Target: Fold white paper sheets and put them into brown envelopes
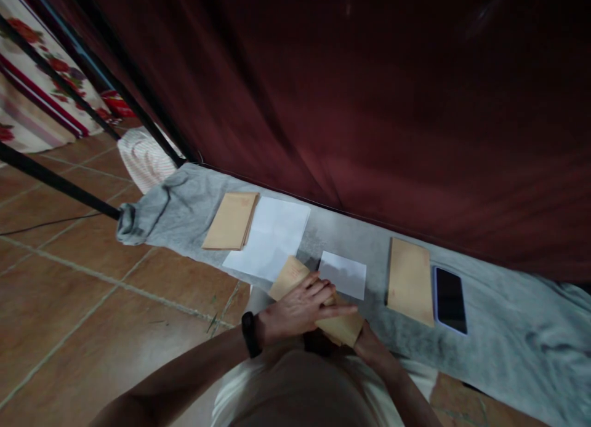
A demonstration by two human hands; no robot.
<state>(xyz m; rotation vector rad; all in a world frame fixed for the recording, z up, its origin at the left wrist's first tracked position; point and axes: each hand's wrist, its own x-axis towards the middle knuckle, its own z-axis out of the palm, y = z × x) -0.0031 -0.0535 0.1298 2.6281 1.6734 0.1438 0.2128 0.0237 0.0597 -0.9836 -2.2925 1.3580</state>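
Note:
My left hand (302,307) lies flat with fingers spread on top of a brown envelope (290,274) at the near edge of a grey cloth (508,328). My right hand (369,347) is mostly hidden under that envelope's right end and seems to grip it from below. A folded white paper (344,273) lies just beyond the envelope. A black band sits on my left wrist.
A stack of brown envelopes (231,219) and white sheets (272,235) lie to the left. Another brown envelope stack (410,280) and a dark phone (449,300) lie to the right. A dark red curtain (369,95) hangs behind. Tiled floor (69,279) is at left.

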